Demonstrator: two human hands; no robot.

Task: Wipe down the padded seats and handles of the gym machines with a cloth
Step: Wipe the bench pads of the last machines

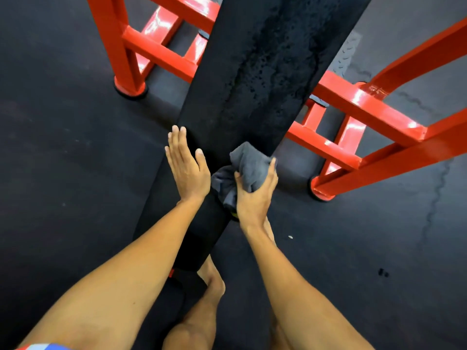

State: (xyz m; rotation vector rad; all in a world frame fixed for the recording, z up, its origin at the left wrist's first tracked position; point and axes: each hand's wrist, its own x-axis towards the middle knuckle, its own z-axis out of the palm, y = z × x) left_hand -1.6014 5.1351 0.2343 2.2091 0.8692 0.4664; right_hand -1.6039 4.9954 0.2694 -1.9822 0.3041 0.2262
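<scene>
While the person leans over a long black bench pad (217, 97), seen from a head camera looking down, both bare arms reach forward onto its near end. The pad's long axis runs away from the person, from the bottom centre up and slightly right.

The left hand (187, 170) lies flat on the pad's left edge, fingers straight and together, holding nothing. The right hand (255, 198) grips a bunched grey cloth (250, 162), fingers and thumb curled round it, pressing it against the pad's right edge.

Ahead of the cloth, most of the pad's length stretches away, its far part speckled with droplets (265, 66) that look wet. Judging by this, the next wipe likely travels forward along that axis, led by the right hand.

A red steel frame (353, 102) stands beneath on dark rubber flooring (63, 147).
</scene>
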